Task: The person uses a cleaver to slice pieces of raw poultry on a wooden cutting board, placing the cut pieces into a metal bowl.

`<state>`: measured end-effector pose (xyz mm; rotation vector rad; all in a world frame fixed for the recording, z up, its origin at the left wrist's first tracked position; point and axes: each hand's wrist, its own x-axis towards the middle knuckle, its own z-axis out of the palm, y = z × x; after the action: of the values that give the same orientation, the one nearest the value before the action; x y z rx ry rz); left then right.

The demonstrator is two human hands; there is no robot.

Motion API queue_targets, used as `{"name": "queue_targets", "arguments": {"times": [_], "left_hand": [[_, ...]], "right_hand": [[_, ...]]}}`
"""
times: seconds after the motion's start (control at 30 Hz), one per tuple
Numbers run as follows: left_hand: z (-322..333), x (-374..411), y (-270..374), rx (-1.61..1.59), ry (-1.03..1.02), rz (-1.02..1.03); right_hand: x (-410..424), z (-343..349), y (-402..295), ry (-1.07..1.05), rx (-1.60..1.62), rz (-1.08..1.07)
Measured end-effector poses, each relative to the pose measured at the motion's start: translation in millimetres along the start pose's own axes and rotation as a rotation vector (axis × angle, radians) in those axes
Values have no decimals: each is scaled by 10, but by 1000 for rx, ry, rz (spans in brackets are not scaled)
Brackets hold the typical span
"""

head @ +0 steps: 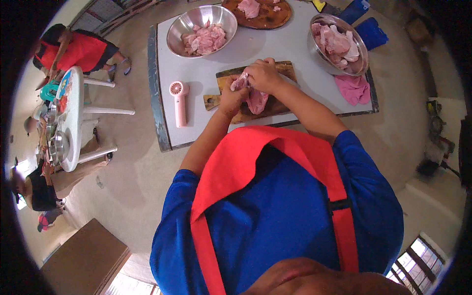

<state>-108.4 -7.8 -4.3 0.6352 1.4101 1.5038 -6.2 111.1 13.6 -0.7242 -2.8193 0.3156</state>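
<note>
My left hand point(233, 96) grips a piece of raw chicken point(258, 102) from the left, over a wooden cutting board point(241, 117). The fingers of my right hand point(263, 75) pinch the upper end of the same piece. Its lower part hangs or rests over the board; which of these I cannot tell. Under my right forearm, a pale edge lies on the board, too covered to name. Beyond my left hand stands a steel bowl point(177, 35) of small raw meat pieces. Larger raw chicken pieces point(335, 42) fill a second steel bowl point(363, 66) at the right.
A pink handheld fan point(180, 108) lies on the grey-topped table point(199, 121), left of the board. A round wooden board point(254, 20) with meat is at the far edge. Pink cloth point(352, 90) sits by the right bowl. People work around a white plastic table point(77, 121) at left.
</note>
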Motion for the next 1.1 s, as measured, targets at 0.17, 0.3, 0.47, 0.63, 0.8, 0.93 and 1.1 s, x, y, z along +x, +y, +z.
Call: {"name": "queue_targets", "arguments": {"times": [0.17,0.3,0.47,0.63,0.8,0.93,1.1], "left_hand": [[-114,148,-211,47,2,-18],[-120,178,-113,21,-31,-102],[-130,185,-125,-123,-23,-140],[-97,250,-237,-81,32,-137],[-25,249,-307,-104,96,-70],[8,215,-255,-114,125,-141],[-35,207,-134,-134,50,-173]], "right_hand": [[85,-14,-30,-98,-57,43],[209,0,99,-187,-13,-2],[352,21,233,-391,129,-18],[405,100,347,-423,271,-43],[451,148,393,-416,263,-119],[428,94,399,-404,258,-157],[461,139,486,-481,305,-167]]}}
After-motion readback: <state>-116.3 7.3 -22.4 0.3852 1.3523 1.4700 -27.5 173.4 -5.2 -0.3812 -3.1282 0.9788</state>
